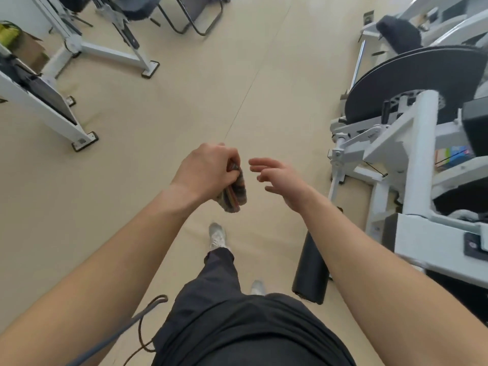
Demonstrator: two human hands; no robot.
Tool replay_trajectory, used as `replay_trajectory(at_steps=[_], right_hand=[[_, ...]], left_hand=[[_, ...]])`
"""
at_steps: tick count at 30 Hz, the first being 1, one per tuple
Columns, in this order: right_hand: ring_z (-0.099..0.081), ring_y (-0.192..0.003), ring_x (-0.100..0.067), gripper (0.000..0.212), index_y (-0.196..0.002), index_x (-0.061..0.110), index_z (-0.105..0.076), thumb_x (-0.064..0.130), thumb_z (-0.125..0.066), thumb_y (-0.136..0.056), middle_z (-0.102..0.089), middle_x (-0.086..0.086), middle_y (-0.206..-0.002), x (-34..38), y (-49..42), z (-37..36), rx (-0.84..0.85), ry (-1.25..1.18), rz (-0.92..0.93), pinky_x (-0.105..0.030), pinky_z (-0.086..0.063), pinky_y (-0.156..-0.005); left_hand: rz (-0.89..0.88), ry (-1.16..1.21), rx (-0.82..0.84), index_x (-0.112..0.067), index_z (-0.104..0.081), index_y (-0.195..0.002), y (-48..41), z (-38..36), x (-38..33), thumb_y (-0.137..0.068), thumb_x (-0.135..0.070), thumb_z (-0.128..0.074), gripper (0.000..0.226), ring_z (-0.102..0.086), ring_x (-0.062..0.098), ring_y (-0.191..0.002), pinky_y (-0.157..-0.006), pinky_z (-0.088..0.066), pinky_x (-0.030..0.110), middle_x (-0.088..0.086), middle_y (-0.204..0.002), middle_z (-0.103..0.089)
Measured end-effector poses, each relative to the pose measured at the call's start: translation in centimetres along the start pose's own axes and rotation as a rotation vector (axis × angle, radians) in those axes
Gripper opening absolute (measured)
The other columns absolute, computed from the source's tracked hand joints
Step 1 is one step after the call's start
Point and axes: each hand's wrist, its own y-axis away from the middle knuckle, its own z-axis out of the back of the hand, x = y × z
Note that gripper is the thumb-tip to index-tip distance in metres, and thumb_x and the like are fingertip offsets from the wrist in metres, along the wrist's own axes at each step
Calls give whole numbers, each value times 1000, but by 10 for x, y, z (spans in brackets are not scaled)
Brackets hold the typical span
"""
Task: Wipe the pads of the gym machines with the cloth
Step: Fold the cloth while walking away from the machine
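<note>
Holding the cloth (235,194) bunched in our left hand (206,173), we are on the open floor just clear of the white machine (422,133), and no pad is under the cloth yet. Our left fingers are curled round the folded bundle and pinch it against the palm. Our right hand (284,180), between the cloth and the machine, is empty, with fingers loosely spread and slightly bent, near the cloth but not touching it.

If we pass or refold the cloth here, its hanging lower end could slip free and fall to the floor, picking up dirt. The black roller pad (311,273) juts from the machine's near side, just beside our right forearm, so we could knock it in turning. Left wadded, the cloth would likely wipe only a narrow strip.
</note>
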Motion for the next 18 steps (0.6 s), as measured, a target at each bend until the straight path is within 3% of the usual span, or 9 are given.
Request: replay_trajectory(at_steps=[3,6,9,11,15,18], right_hand=[[-58,-79,-8,46,-113,28,-69,-2,-48,-85,-68,2,-101,22,-30,-12,180,73,128,-20,-47,-78],[-48,-66,-14,32,-90,26,-68,3,-51,-76,-55,-2,-73,56,-73,-18,243,91,187,-25,-42,-61],[-64,-72,-13,30,-95,26,-68,4,-55,-79,-68,1,-80,95,-125,-9,133,218,205,-28,-55,-68],[-66,-75,-16,22,-95,19,-66,4,-58,-81,-71,-3,-87,122,-159,1,80,233,172,-33,-57,-70],[-59,-73,-16,9,-77,19,-68,17,-59,-75,-65,-4,-81,169,-217,23,106,78,35,-29,-49,-62],[-64,-81,-21,16,-91,11,-70,17,-59,-82,-66,-9,-92,194,-253,45,184,-210,-99,-34,-56,-70]], left_hand=[[3,-58,103,-31,-70,-93,-51,15,18,-86,-36,-69,10,-56,19,-91,-78,-48,34,-3,-101,-53],[33,71,185,-28,-69,-87,-109,30,47,-85,-33,-70,6,-62,17,-86,-73,-51,31,-5,-96,-61],[79,333,287,-25,-72,-87,-167,44,79,-85,-28,-74,4,-67,15,-74,-59,-55,29,-5,-84,-69],[119,526,385,-22,-72,-91,-204,53,105,-88,-25,-76,6,-68,14,-73,-56,-54,27,-5,-79,-70],[171,938,658,-16,-72,-102,-272,57,162,-80,-19,-82,24,-65,17,-87,-73,-52,29,4,-93,-72],[164,1327,758,-2,-67,-120,-317,49,178,-86,-14,-73,36,-65,23,-101,-92,-53,36,13,-109,-69]])
